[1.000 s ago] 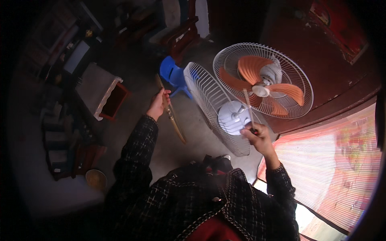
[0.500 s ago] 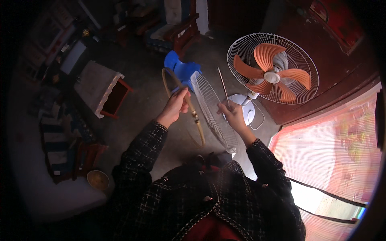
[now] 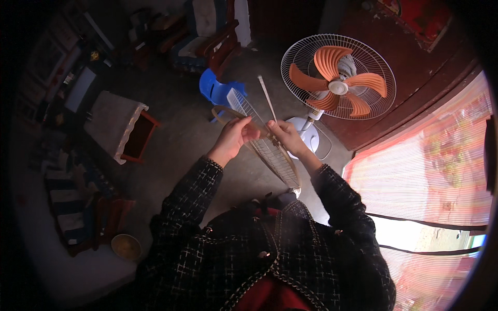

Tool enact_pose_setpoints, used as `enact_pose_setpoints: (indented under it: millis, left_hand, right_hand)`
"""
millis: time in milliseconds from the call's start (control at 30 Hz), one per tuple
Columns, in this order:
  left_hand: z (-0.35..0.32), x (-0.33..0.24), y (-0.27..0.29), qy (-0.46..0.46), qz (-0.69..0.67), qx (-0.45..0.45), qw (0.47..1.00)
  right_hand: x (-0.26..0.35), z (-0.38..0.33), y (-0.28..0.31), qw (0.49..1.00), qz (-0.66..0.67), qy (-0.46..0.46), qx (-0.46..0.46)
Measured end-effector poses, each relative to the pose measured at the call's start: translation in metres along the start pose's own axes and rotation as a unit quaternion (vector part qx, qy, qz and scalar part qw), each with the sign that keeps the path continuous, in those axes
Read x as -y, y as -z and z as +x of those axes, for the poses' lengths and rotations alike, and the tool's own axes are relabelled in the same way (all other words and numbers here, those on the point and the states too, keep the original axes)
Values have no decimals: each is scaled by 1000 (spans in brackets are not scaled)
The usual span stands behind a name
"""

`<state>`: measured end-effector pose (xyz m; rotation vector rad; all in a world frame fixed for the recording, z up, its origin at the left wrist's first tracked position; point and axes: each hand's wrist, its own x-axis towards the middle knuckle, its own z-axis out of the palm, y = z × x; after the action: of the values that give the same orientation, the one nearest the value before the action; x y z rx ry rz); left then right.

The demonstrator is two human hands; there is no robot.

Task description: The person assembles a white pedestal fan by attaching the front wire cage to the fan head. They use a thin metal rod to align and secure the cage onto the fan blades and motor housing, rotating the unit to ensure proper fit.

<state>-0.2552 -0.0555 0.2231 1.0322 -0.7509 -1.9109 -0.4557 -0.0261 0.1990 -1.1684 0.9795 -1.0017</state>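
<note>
My left hand (image 3: 232, 139) is curled at a yellowish plastic ring (image 3: 218, 111), with its fingertips partly smeared by motion. Close beside it, my right hand (image 3: 288, 138) holds a long, thin screwdriver (image 3: 267, 97), its metal shaft pointing up and away and its handle hidden in the fist. The ring's metal clip (image 3: 275, 141) lies right by my right fingers. Behind and below the ring, a round white wire fan grille (image 3: 267, 158) leans on a small blue plastic chair (image 3: 213, 89).
A standing fan with orange blades (image 3: 329, 85) and its front uncovered stands at the right on a white base (image 3: 310, 137). Left are a cloth-covered table (image 3: 115, 122) and a bowl (image 3: 126, 247). A cushioned wooden armchair (image 3: 202, 36) stands at the back; a pinkish curtain (image 3: 410, 160) hangs right.
My hands have come closer together, and the ring's clip has shifted right to my right hand. The screwdriver has moved left. The whole view has shifted slightly.
</note>
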Motion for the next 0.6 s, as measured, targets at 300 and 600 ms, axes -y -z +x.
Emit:
enact_pose_setpoints:
  millis: [300, 600]
  left_hand:
    - [18, 23, 14, 22, -25, 26, 999]
    - [18, 12, 4, 68, 35, 14, 997]
  right_hand:
    - [19, -11, 12, 992, -60, -27, 110]
    - [24, -33, 31, 986, 57, -94, 125]
